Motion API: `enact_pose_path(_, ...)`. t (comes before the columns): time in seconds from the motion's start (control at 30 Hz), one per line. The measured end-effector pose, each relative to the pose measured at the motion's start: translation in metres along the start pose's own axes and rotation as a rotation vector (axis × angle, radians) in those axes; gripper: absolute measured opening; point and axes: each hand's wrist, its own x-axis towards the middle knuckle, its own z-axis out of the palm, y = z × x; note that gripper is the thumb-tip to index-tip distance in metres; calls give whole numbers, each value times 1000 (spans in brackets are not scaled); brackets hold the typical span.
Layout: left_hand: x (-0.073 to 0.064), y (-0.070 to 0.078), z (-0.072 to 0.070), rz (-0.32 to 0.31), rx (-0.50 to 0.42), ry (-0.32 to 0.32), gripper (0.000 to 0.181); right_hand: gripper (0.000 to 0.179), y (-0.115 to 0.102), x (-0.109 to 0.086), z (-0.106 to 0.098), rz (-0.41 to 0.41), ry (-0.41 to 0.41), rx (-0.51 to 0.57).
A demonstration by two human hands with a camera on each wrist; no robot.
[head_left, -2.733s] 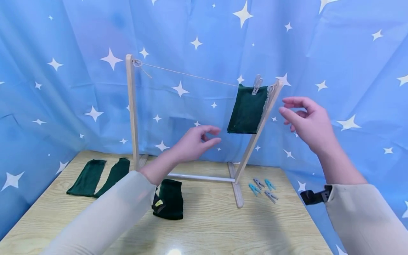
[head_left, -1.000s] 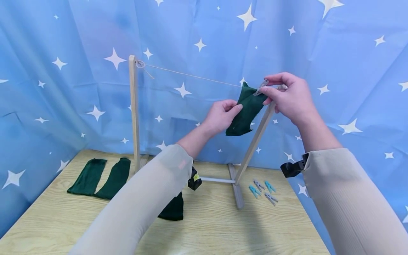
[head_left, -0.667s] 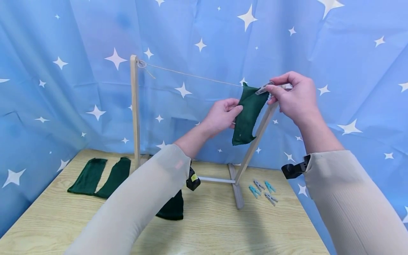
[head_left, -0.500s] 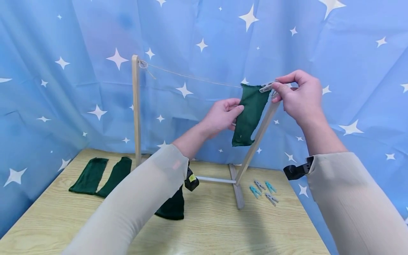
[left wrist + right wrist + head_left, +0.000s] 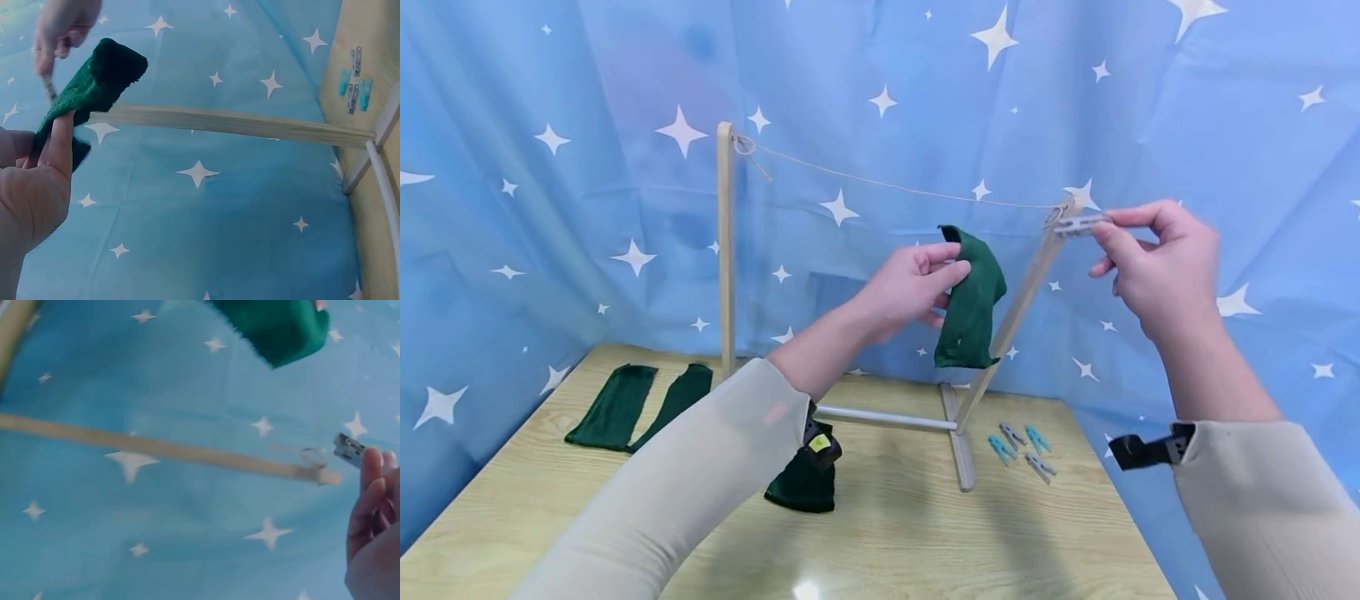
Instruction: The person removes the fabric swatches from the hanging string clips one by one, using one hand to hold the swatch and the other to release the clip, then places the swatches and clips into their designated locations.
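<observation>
My left hand [image 5: 910,287] pinches a small dark green cloth [image 5: 972,304] by its left edge, and the cloth hangs bent over below the string. In the left wrist view the cloth [image 5: 103,78] folds over the fingertips. At the right, my right hand [image 5: 1165,267] holds a grey clothespin [image 5: 1078,225] between thumb and forefinger, beside the top of the right post. The right wrist view shows this clothespin [image 5: 349,450] apart from the cloth [image 5: 278,328]. A thin string [image 5: 880,182] runs between the two posts with nothing clipped on it.
A wooden frame with a left post [image 5: 727,250], a right post [image 5: 1018,312] and a low white bar [image 5: 887,418] stands on the table [image 5: 910,533]. Several clothespins [image 5: 1037,465] lie right of its foot. More green cloths [image 5: 613,408] lie at the left, one [image 5: 805,483] under the left forearm.
The clothespin has come off the cloth and string and moved right in my right hand. The cloth has left the string and sits lower in my left hand.
</observation>
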Motion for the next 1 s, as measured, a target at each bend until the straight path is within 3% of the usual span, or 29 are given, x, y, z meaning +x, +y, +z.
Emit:
enact_pose_path(0.17, -19, -13, -4, -53, 26, 14, 57, 10, 44, -25, -5, 52, -64, -40)
enact_pose_path(0.37, -46, -46, -16, -123, -28, 21, 54, 12, 111, -66, -4, 149, -114, -92)
enact_pose_path(0.57, -68, -78, -33, -200, -70, 72, 62, 33, 167, -104, 2, 266, -147, -128)
enact_pose_path(0.73, -82, -99, -40, -234, -55, 83, 65, 42, 205, -132, 9, 378, -178, -154)
enact_pose_path(1.0, -95, -130, -39, -276, -49, 57, 64, 59, 262, -167, 8, 619, -253, -142)
